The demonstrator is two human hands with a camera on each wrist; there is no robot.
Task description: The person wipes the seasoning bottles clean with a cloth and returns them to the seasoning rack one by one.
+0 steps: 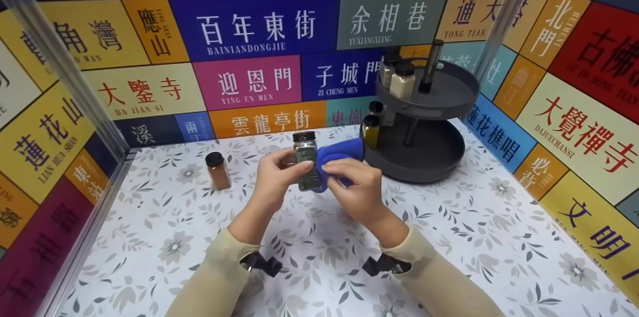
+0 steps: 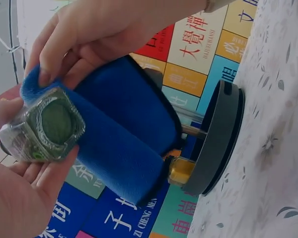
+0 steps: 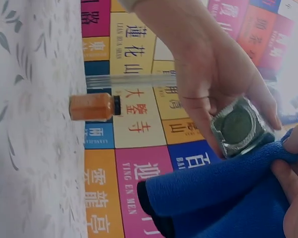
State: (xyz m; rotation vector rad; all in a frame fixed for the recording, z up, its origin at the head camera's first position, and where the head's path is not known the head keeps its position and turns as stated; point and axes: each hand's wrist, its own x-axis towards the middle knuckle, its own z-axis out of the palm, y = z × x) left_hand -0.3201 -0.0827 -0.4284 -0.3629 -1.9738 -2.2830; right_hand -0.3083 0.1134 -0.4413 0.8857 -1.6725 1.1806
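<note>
A square glass spice jar (image 1: 306, 169) with a black lid and green dried herbs inside is held upright above the table. My left hand (image 1: 275, 177) grips it, thumb across the front and fingers behind. A blue cloth (image 1: 344, 151) with dark edging is pinched in my right hand (image 1: 357, 184), and it touches the jar's right side. In the left wrist view the jar's square base (image 2: 57, 121) faces the camera against the cloth (image 2: 114, 134). The right wrist view shows the cloth (image 3: 223, 183) hanging below the jar (image 3: 238, 128).
A jar of orange-brown powder (image 1: 218, 171) with a black lid stands left on the floral tabletop (image 1: 174, 247). At the right back is a dark two-tier round rack (image 1: 424, 157), holding a white-filled jar (image 1: 402, 82), a yellow-filled jar (image 1: 371, 131) and others. Sign-printed walls surround the table.
</note>
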